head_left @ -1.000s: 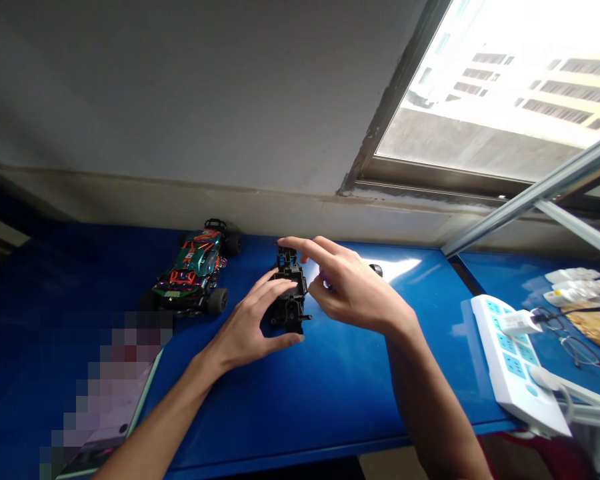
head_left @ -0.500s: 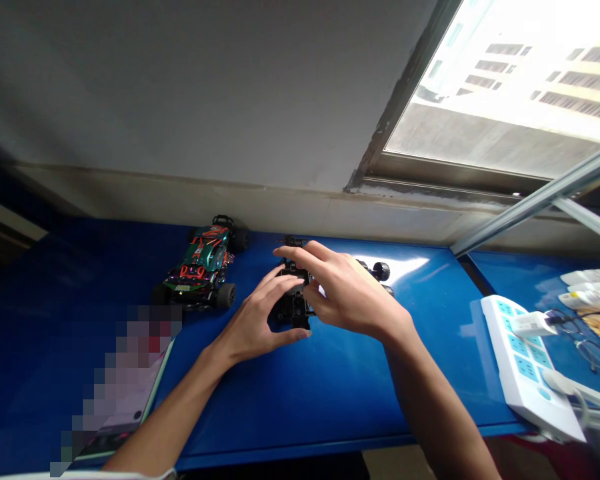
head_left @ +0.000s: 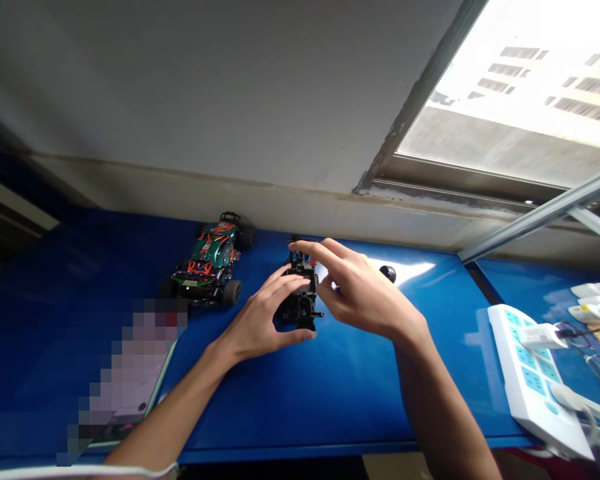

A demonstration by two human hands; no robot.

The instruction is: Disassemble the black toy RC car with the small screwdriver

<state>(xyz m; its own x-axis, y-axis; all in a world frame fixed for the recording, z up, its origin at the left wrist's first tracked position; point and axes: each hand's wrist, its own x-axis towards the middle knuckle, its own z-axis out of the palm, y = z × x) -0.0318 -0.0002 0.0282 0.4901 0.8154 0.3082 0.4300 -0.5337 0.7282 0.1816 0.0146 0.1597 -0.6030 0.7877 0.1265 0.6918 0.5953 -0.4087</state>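
Observation:
A black toy car chassis (head_left: 300, 303) lies on the blue tabletop, its long side pointing away from me. My left hand (head_left: 257, 317) grips its near left part, thumb at the near end and fingers across the top. Over the chassis's right side is my right hand (head_left: 357, 287). Its index finger reaches toward the far end, and the other fingers curl in near the thumb. Between them shows a small pale spot, too hidden to name. A black knobbly wheel (head_left: 389, 273) sticks out behind my right hand; what it belongs to is covered.
A green and orange toy car (head_left: 207, 260) stands left of the chassis. Nearer lies a tablet-like screen (head_left: 130, 373), partly blurred out. A white power strip (head_left: 530, 380) with plugs is at the right, by a metal frame (head_left: 540, 220). The wall (head_left: 205, 180) bounds the back.
The view has shifted slightly, moving everything a little to the right. My right hand sits slightly farther from the left one, showing more of the chassis and hiding more of the wheels behind.

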